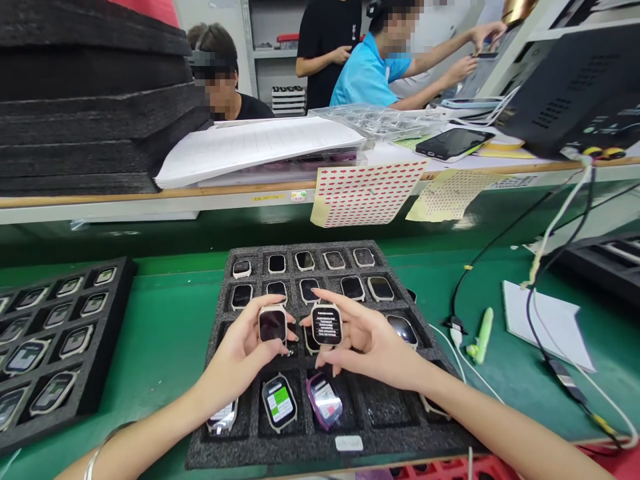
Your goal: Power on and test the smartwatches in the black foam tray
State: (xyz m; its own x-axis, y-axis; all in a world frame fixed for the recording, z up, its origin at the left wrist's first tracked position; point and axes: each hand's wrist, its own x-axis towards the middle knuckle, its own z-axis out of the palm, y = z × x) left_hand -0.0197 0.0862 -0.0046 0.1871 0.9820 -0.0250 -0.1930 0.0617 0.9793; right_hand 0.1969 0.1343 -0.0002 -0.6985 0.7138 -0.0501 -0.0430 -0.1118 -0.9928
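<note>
My left hand point(240, 353) pinches a smartwatch body with a dark screen point(273, 325) above the black foam tray point(250, 447). My right hand point(370, 343) holds a second watch body point(327, 325) whose lit screen shows white text. Both hands hover over the middle of the tray, the two watches side by side and close together. Below them in the tray lie a watch with a green screen point(279, 401) and a purple-edged watch point(325, 400). Several dark-screened watches fill the far rows point(305, 261).
A second foam tray of watches point(100, 373) lies at the left on the green mat. A green pen point(481, 337), white cables, paper point(545, 320) and a black cable sit right. A raised shelf holds stacked black foam point(90, 100), sticker sheets point(365, 193), a tablet. Other people work behind it.
</note>
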